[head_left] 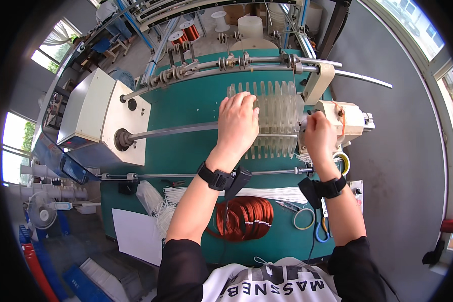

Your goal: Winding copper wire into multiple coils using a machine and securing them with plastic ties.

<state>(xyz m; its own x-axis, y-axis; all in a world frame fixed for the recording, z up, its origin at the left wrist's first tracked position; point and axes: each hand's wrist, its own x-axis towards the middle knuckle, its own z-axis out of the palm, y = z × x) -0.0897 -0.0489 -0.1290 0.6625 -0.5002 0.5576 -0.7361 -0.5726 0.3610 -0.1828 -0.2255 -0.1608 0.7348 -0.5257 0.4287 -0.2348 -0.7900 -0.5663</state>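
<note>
Nearest of all is the person's white and black shirt [267,284], on the near side of the clear ribbed block [277,108]. The block sits over a green table [186,156], and it has lots of thin see-through ribs in a row.

The left hand [239,123] lies over the block's left end with its fingers bent. I cannot tell if it is holding on tight. The right hand [320,133] is just past the block's right end, by a white machine head [352,123]. Its fingers are curled in, but I cannot tell if they pinch anything. Each wrist has a black band.

To the left of the block, a long metal bar [178,130] runs out to a big white box [103,118]. Behind the block, little wheels sit on rods [186,73].

On the near side of the block lie a bunch of white strips [256,193] and then a fat loop of red-brown wire [244,217]. Nearer and to the right of the block are scissors [323,231] with blue handles. A yellow roll of tape [344,163] is near the block's right end. White paper [136,234] lies nearer and well to the left of the block.
</note>
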